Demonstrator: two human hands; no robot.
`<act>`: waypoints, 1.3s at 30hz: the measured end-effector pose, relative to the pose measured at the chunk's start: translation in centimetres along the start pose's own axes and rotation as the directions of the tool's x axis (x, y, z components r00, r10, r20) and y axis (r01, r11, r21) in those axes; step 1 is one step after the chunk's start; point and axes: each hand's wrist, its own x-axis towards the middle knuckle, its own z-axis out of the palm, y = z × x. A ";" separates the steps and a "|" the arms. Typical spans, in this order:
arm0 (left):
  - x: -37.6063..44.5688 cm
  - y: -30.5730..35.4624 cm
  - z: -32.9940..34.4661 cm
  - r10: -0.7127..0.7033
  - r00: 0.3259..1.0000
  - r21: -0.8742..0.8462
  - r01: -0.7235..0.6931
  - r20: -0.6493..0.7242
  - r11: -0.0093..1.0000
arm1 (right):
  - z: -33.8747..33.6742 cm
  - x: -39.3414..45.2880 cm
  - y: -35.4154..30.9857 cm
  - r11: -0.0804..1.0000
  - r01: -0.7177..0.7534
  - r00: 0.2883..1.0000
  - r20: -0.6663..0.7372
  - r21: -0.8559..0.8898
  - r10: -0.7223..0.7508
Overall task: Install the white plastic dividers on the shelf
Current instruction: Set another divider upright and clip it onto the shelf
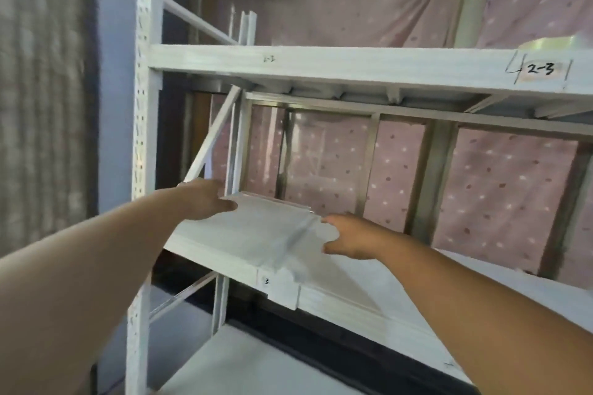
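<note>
A white plastic divider (256,234) lies flat across the left end of the middle shelf (481,285) of a white metal rack. It has a raised ridge along it, and its front tab (284,292) hangs over the shelf's front edge. My left hand (202,199) grips the divider's far left edge, thumb on top. My right hand (349,237) pinches its right edge between thumb and fingers. A second white plastic piece (247,28) stands upright at the back of the upper shelf.
The upper shelf beam (353,66) carries a label "2-3" (541,70), with a tape roll (555,42) above it. The perforated rack post (144,106) stands on the left. A pink dotted curtain (500,189) hangs behind. A lower shelf (256,369) lies below.
</note>
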 end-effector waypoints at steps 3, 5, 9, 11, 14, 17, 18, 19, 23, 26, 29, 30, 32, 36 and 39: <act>-1.5 -5.5 -0.3 -0.080 0.997 0.015 0.080 0.008 0.997 | 1.5 3.3 -5.4 0.995 0.103 0.994 0.025 -0.011 -0.103; -2.7 -8.6 -0.7 -0.125 0.991 0.029 0.123 0.043 0.992 | 2.8 4.8 -8.3 0.991 0.135 0.989 0.056 -0.004 -0.135; -4.4 -13.2 -2.0 -0.204 0.978 0.058 0.201 0.050 0.978 | 6.4 7.2 -11.8 0.989 0.144 0.982 0.116 0.031 -0.147; -5.0 -14.8 -2.3 -0.217 0.975 0.066 0.213 0.056 0.975 | 7.5 7.9 -12.8 0.990 0.138 0.983 0.119 0.020 -0.139; -5.6 -16.4 -2.0 -0.211 0.976 0.049 0.208 0.062 0.977 | 8.7 8.7 -13.8 0.994 0.110 0.985 0.135 -0.001 -0.109; -5.6 -16.5 -1.4 -0.193 0.976 0.034 0.191 0.100 0.981 | 9.6 9.0 -14.4 0.986 0.129 0.988 0.101 -0.105 -0.118; -5.3 -16.3 -1.2 -0.193 0.974 0.043 0.189 0.118 0.981 | 9.6 8.8 -14.4 0.983 0.139 0.988 0.089 -0.124 -0.128; -5.0 -16.0 -1.1 -0.195 0.970 0.043 0.191 0.147 0.981 | 9.3 8.6 -14.5 0.981 0.149 0.987 0.085 -0.125 -0.139; -3.4 -13.4 -0.4 -0.229 0.834 -0.241 0.390 0.502 0.889 | 7.3 7.4 -14.4 0.984 0.152 0.987 0.066 -0.088 -0.147; -2.3 -10.6 0.4 -0.095 0.763 -0.402 0.438 0.639 0.804 | 5.5 5.8 -13.9 0.989 0.141 0.990 -0.003 -0.038 -0.141; -0.6 -6.4 1.2 0.047 0.853 -0.613 0.335 0.520 0.715 | 3.0 3.8 -11.8 0.988 0.143 0.987 -0.077 0.053 -0.139; -0.1 -5.1 1.3 0.083 0.884 -0.694 0.299 0.459 0.655 | 2.2 3.2 -11.1 0.984 0.153 0.985 -0.092 0.093 -0.144; 1.1 -1.1 1.8 0.135 0.932 -0.835 0.229 0.336 0.500 | 0.3 1.4 -8.7 0.981 0.137 0.986 -0.115 0.136 -0.122; 1.7 7.4 3.1 0.269 0.948 -0.950 0.086 0.171 0.301 | -2.6 -2.2 -4.0 0.974 0.003 0.989 -0.144 0.229 0.031; 0.4 14.8 4.5 0.428 0.898 -0.985 0.024 0.097 0.173 | -3.9 -5.9 0.6 0.942 -0.109 0.972 -0.166 0.317 0.168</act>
